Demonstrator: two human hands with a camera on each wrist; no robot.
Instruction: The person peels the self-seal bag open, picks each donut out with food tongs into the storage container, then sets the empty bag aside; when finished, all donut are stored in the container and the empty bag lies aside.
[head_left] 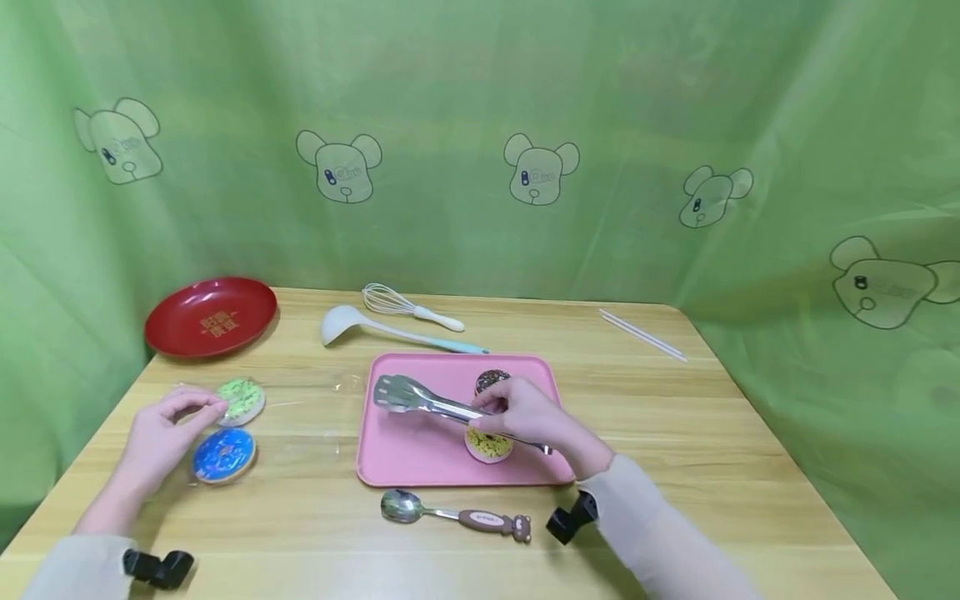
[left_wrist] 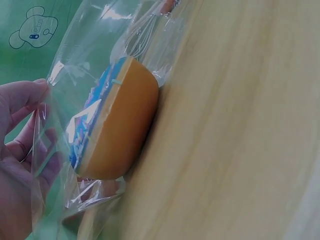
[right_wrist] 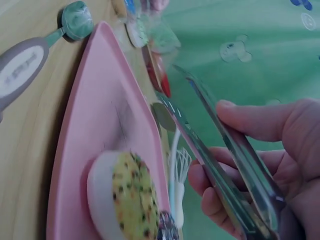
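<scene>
My left hand (head_left: pixel 167 429) pinches the edge of a clear plastic bag (left_wrist: pixel 107 15) between thumb and fingertips. Inside the bag lie a green-iced toy donut (head_left: pixel 243 402) and a blue-iced one (head_left: pixel 223 455), whose tan base (left_wrist: pixel 125 125) faces the left wrist camera. My right hand (head_left: pixel 528 417) grips metal tongs (head_left: pixel 442 406) over the pink tray (head_left: pixel 397 467), their heads pointing left and slightly apart. Below the tongs a yellow-iced donut (right_wrist: pixel 132 195) sits on the tray, with a dark chocolate-iced donut (head_left: pixel 492 380) behind it, partly hidden by my right hand.
A red plate (head_left: pixel 217 321) stands at the back left. Behind the tray lie a white ladle (head_left: pixel 341 321) and a whisk (head_left: pixel 397 302); white chopsticks (head_left: pixel 642 335) are at the back right. A spoon with a bear handle (head_left: pixel 450 514) lies in front of the tray.
</scene>
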